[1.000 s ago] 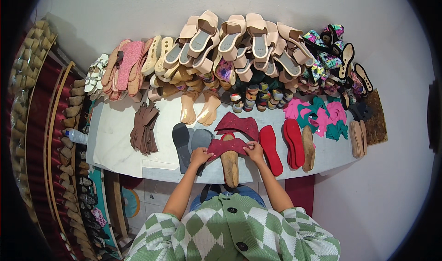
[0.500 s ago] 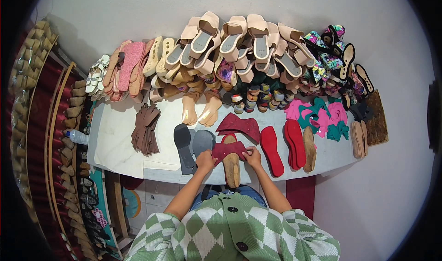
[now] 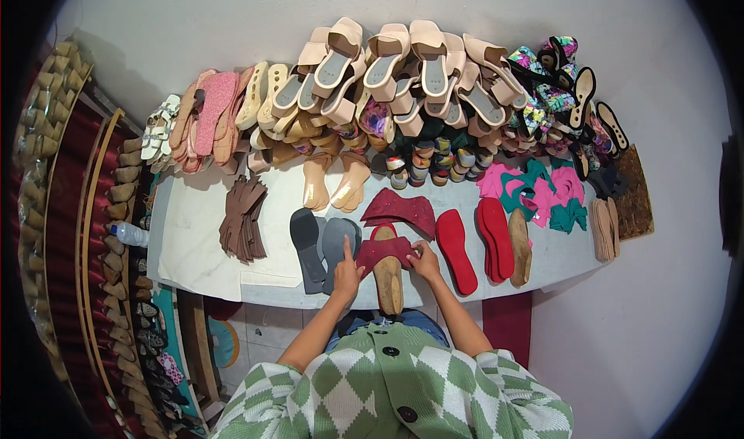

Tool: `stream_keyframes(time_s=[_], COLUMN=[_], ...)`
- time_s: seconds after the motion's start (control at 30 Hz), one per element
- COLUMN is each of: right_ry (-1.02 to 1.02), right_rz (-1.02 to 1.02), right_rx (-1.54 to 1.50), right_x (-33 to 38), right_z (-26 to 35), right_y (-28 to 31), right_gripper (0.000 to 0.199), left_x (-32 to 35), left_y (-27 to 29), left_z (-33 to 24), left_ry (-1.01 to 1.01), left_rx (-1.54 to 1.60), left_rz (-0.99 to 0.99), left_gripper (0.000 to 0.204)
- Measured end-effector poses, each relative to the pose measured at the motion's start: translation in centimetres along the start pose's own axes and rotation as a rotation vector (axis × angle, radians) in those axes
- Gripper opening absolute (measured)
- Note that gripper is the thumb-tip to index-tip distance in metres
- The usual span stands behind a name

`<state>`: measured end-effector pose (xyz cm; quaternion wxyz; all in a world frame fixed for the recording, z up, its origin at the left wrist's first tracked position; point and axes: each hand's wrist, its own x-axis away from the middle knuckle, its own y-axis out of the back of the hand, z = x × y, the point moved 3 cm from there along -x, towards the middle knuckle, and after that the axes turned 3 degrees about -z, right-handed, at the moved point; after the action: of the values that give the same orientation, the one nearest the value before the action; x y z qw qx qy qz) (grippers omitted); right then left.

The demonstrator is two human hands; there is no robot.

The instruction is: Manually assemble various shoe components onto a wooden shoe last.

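In front of me a dark red shoe upper (image 3: 385,251) lies across a wooden shoe last (image 3: 389,285), near the table's front edge. My right hand (image 3: 425,262) pinches the upper's right end. At its left end is my left hand (image 3: 346,276), its thumb against the upper and its index finger stretched out over a grey sole (image 3: 338,241); its lower fingers are partly hidden. A bit of red sole shows beyond the upper. Just behind lies a stack of dark red uppers (image 3: 400,210). A black sole (image 3: 307,249) rests left of the grey one.
Red soles (image 3: 456,253) and another wooden last (image 3: 520,249) lie to the right, with pink and green cut pieces (image 3: 542,195) behind. Brown strips (image 3: 243,222) lie at left. Heeled sandals (image 3: 387,63) are piled along the wall. Shelves of lasts (image 3: 116,245) stand left.
My left index finger has lifted off the upper and straightened away from me. My right hand keeps its pinch at the right end. The whole view has shifted slightly.
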<state>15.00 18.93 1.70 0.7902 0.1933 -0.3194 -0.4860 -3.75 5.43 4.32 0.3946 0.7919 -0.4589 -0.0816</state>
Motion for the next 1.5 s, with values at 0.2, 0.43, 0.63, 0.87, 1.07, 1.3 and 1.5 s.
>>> stream_keyframes(time_s=[0.2,0.43,0.63,0.87,1.07,1.3,1.5], right_ry=[-0.019,0.048,0.081,0.038,0.107,0.165,0.219], right_rz=[0.050,0.028,0.000,-0.034,-0.075,-0.009,0.019], right_rx=[0.072,0.083,0.116,0.183,0.069,-0.067,-0.179], right_x=[0.3,0.5,0.9,1.8,1.2,0.6,-0.7], right_z=[1.1,1.3,1.3,2.2,0.6,0.3,-1.5], right_y=[0.1,-0.9,-1.2,-1.2,-1.8,-1.7,-2.1], right_gripper=[0.031,0.029,0.029,0.029,0.027,0.028,0.027], left_x=[0.6,0.2,-0.1,-2.7,-6.7,-8.3,-9.2], left_y=[0.1,-0.9,-3.2,-3.9,-0.6,1.1,0.6], left_z=[0.2,0.2,0.0,0.2,0.5,-0.8,-1.2], left_ry=[-0.228,-0.162,-0.085,-0.347,-0.575,-0.560,-0.574], left_rx=[-0.064,-0.268,-0.578,-0.436,-0.117,-0.269,-0.417], left_rz=[-0.029,0.132,0.124,-0.226,0.174,0.185,0.266], left_gripper=[0.070,0.063,0.055,0.034,0.030,0.037,0.033])
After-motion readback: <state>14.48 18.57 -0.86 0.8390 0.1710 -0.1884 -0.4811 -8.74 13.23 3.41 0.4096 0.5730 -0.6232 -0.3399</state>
